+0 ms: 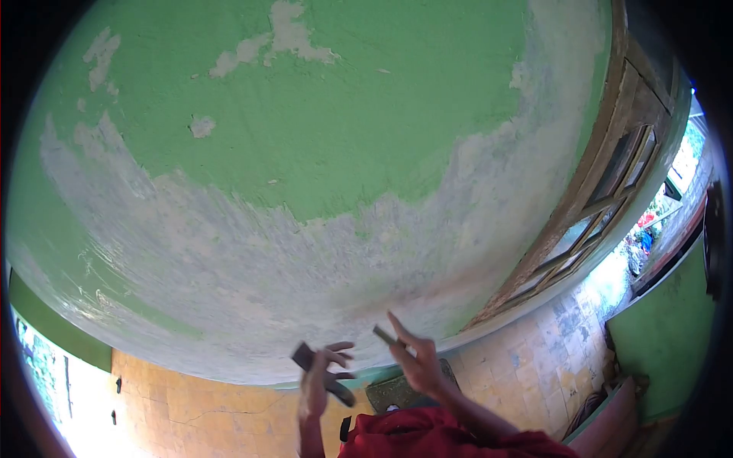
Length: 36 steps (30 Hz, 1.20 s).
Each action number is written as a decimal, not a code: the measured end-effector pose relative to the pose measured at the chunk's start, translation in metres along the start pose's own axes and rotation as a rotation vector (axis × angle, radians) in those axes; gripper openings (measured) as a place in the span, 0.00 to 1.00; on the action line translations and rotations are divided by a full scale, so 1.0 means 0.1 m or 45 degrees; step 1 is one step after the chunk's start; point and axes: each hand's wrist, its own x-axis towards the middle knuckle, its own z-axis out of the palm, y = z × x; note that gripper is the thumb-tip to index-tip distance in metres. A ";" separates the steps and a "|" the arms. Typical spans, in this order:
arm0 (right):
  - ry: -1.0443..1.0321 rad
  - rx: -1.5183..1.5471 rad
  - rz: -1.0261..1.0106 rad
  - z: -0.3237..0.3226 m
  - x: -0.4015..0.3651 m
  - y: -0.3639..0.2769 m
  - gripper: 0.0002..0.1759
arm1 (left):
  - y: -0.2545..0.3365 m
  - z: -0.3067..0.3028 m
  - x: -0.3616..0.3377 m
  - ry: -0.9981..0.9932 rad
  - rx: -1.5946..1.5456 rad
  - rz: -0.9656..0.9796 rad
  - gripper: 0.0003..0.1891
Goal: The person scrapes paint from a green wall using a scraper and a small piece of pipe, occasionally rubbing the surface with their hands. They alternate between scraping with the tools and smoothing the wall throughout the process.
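My left hand (317, 382) is closed around a dark flat tool (340, 390), whose broad end sticks out at the upper left and whose rounded end points to the lower right. Over to the right, my right hand (418, 365) holds a small thin dark piece (385, 335) at its fingers, with the index finger stretched toward the wall. In front of both hands rises a green wall (328, 114), its lower part a bare, patchy grey-white surface (259, 259). Neither hand clearly touches it.
A wooden window frame (569, 202) with glass panes runs along the right. Yellowish floor tiles (183, 401) lie below. A dark mat-like object (393, 391) is on the floor behind my hands. At the lower right stand a low green wall (668, 336) and a pinkish object (611, 427).
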 end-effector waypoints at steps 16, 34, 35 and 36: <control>0.499 -0.577 -0.408 -0.45 -0.36 -0.60 0.34 | 0.16 1.24 0.37 -0.209 -0.109 0.251 0.25; 0.689 -0.601 -0.654 -0.84 0.71 -1.24 0.36 | 1.22 0.26 0.98 0.373 0.818 1.950 0.29; 0.716 -0.572 -0.678 -0.83 0.73 -1.21 0.36 | 1.22 0.23 1.02 0.342 0.829 1.966 0.26; 0.694 -0.482 -0.601 -0.83 0.71 -1.19 0.35 | 1.20 0.23 1.04 0.328 0.818 1.968 0.26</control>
